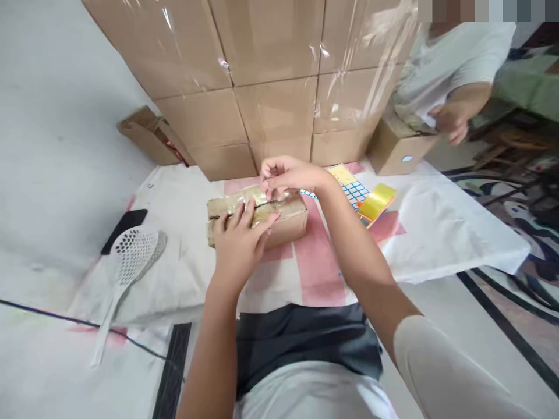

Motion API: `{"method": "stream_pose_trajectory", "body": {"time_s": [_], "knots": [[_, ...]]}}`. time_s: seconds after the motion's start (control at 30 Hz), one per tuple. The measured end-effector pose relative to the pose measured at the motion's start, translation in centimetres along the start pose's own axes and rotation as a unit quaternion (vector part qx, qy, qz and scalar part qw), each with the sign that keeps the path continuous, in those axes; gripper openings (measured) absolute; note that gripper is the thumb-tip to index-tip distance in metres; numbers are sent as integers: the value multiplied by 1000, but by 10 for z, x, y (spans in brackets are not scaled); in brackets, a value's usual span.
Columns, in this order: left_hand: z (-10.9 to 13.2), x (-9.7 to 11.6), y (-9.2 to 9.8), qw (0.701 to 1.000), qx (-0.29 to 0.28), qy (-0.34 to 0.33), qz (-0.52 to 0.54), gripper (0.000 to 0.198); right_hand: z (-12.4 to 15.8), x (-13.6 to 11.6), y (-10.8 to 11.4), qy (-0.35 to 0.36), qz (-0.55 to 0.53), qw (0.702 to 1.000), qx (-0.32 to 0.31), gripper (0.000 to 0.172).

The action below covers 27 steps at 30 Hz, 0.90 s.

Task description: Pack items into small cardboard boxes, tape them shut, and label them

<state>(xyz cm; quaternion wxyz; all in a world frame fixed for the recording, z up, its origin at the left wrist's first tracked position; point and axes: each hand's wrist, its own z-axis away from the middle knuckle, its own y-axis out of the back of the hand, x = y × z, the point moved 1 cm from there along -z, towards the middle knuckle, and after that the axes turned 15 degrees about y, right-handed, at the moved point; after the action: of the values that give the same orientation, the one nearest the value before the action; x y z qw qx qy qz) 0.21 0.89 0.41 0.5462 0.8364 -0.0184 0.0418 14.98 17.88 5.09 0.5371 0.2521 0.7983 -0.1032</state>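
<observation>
A small cardboard box (286, 224) lies on the cloth-covered table in front of me, with crinkled clear tape (236, 201) along its top and a dark gap between the flaps. My left hand (242, 233) rests on the near side of the box top, its fingers spread. Above the far edge, my right hand (288, 174) has its fingers curled in a pinch on the loose shiny tape. Part of the box's right end is hidden behind the right hand.
Large taped cartons (275, 105) are stacked behind the box. A yellow tape roll (378, 201) sits on blue-gridded sticker sheets (353, 189) at right. A white plastic fly swatter (135, 247) lies left, and an open carton (151, 137) stands behind it. Another person's hand (452, 119) is near a carton (399, 151).
</observation>
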Motion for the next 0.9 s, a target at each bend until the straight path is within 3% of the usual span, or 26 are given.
{"method": "stream_pose_trajectory", "body": {"time_s": [0.2, 0.4, 0.5, 0.7, 0.9], "knots": [[1, -3, -1, 1000, 8, 0, 3, 38, -4, -1, -2, 4, 81, 996, 46, 25], [3, -3, -2, 999, 30, -9, 6, 37, -8, 8, 1, 78, 201, 974, 66, 27], [4, -4, -2, 999, 37, -12, 8, 37, -10, 9, -1, 119, 289, 948, 69, 27], [6, -3, -4, 999, 49, -17, 13, 36, -10, 14, -4, 30, 364, 930, 43, 34], [5, -2, -4, 999, 47, -13, 22, 37, -9, 15, -3, -5, 386, 921, 48, 36]]}}
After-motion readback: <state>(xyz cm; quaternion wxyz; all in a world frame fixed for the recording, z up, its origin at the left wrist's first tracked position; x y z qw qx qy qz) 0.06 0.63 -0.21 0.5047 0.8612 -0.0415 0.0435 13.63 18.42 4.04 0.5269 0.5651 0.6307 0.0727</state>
